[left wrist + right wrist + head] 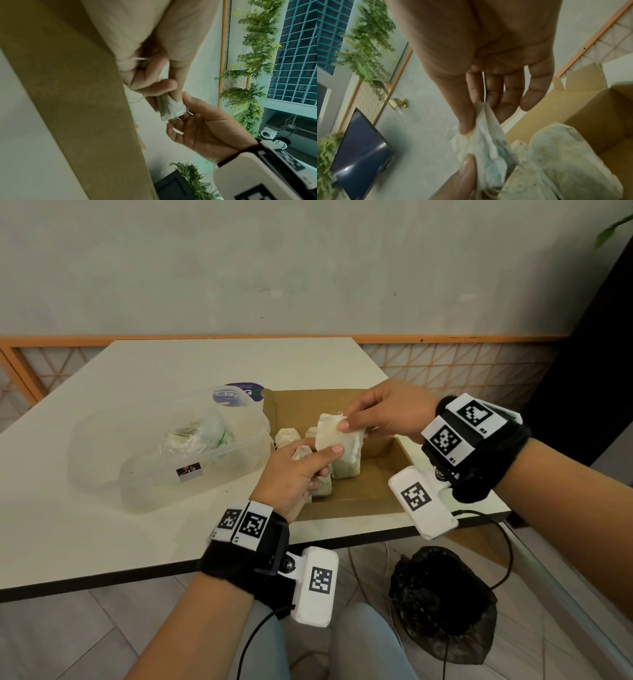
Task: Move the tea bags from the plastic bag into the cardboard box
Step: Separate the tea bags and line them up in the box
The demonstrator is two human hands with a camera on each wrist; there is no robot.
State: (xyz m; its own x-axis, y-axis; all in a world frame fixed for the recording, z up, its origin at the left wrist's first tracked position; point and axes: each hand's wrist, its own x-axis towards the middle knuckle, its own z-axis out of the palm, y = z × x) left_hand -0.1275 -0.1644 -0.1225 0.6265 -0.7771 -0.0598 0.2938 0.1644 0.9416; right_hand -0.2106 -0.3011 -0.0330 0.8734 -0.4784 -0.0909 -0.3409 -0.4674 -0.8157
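Note:
A white tea bag [337, 441] is held above the open cardboard box [363, 494] by both hands. My left hand [320, 462] pinches its lower near edge between thumb and fingers. My right hand [349, 424] pinches its upper corner from the right. In the left wrist view the tea bag [171, 108] sits between my left fingers and the right hand [205, 129]. In the right wrist view the tea bag [488, 142] hangs from my right fingertips. Several tea bags [287, 438] stand in the box. The clear plastic bag [164, 446] lies to the left with tea bags inside.
The box sits near the right front corner of the white table [102, 535]. A purple printed flap [239, 395] shows behind the plastic bag. A black bag [442, 604] and cables lie on the floor below the table's edge.

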